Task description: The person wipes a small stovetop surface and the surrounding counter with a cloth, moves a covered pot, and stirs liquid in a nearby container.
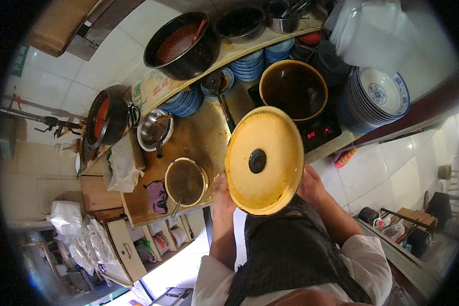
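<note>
In front of my body is a yellow enamel lid [262, 181] with a black knob [257, 161], its rim stained brown. It seems to cover a pot, whose body is hidden beneath it. My left hand [223, 194] grips at the left side, and my right hand [311, 182] grips at the right, with most fingers out of sight. Just beyond, a yellow-rimmed pot [323, 85] of dark liquid stands on a black induction cooker [321, 133] with red lit digits. A black-handled ladle [226, 108] lies left of the lid.
On the counter [199, 137] stand a pot of brown liquid [186, 182], a metal bowl [154, 128] and a purple cloth [157, 197]. Stacked blue-patterned bowls [377, 97] rise at the right. Along the shelf [209, 76] sits a black pot of red sauce [181, 46].
</note>
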`<state>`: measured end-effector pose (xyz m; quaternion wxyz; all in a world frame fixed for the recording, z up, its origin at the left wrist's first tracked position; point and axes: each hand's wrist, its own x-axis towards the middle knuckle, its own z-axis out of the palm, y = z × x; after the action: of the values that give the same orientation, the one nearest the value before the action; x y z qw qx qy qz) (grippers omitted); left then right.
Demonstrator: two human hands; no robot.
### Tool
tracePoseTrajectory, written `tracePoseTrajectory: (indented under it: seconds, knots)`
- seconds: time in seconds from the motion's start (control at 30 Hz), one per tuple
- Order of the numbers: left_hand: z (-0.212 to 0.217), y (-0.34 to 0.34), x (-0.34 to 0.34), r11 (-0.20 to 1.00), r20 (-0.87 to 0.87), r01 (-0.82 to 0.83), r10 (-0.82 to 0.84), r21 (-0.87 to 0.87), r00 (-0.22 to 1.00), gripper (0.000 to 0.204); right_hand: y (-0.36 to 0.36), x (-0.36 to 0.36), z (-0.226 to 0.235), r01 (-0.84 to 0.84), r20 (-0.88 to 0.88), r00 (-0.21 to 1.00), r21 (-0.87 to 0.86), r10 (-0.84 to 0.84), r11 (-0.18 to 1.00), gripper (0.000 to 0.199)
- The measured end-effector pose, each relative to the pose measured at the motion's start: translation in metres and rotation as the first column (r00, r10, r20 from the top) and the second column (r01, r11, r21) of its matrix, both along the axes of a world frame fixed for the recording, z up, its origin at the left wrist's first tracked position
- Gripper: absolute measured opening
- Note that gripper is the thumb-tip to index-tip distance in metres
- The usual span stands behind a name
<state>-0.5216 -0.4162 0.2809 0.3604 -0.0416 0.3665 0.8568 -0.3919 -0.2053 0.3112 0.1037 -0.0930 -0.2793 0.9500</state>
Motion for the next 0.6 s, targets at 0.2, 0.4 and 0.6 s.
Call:
tracePoseTrajectory:
  seconds: [0.2, 0.4, 0.6]
  knots:
    - [-0.003, 0.050, 0.001, 0.988, -0.007, 0.073, -0.072, 0.138, 0.997, 0.036, 0.028, -0.045, -0.064, -0.056, -0.100, 0.994, -0.202, 0.036, 0.978, 0.050]
    - [0.016, 0.095, -0.008, 0.850, 0.247, 0.136, -0.295, 0.508, 0.923, 0.046, 0.092, -0.056, -0.018, 0.177, -0.136, 0.976, 0.029, -0.172, 0.984, 0.046]
    - [-0.004, 0.083, -0.001, 0.941, -0.045, 0.338, -0.336, 0.033, 0.941, 0.038, 0.164, -0.142, 0.096, -0.065, 0.061, 0.961, 0.998, -0.268, -0.006, 0.031]
